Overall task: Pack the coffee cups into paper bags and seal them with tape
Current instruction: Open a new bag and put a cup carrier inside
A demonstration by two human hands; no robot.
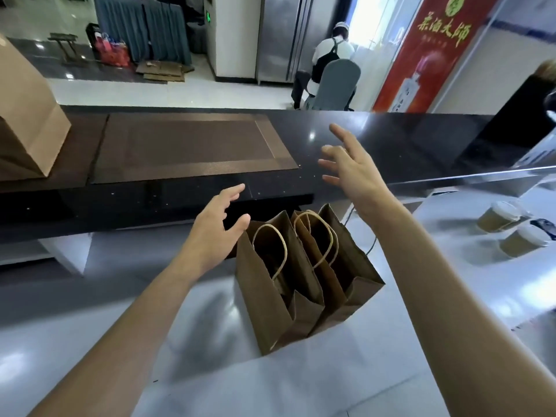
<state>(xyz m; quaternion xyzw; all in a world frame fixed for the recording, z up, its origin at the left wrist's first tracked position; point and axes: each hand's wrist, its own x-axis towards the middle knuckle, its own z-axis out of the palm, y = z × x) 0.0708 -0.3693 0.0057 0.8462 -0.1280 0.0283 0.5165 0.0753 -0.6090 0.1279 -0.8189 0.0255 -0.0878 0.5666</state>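
Brown paper bags (304, 284) upright, mouths open, handles inside; both hands' fingers (334, 155) spread, empty.

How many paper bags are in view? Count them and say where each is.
3. Two open bags, the left bag and the right bag, stand side by side below the hands; one closed bag stands far left on the dark counter.
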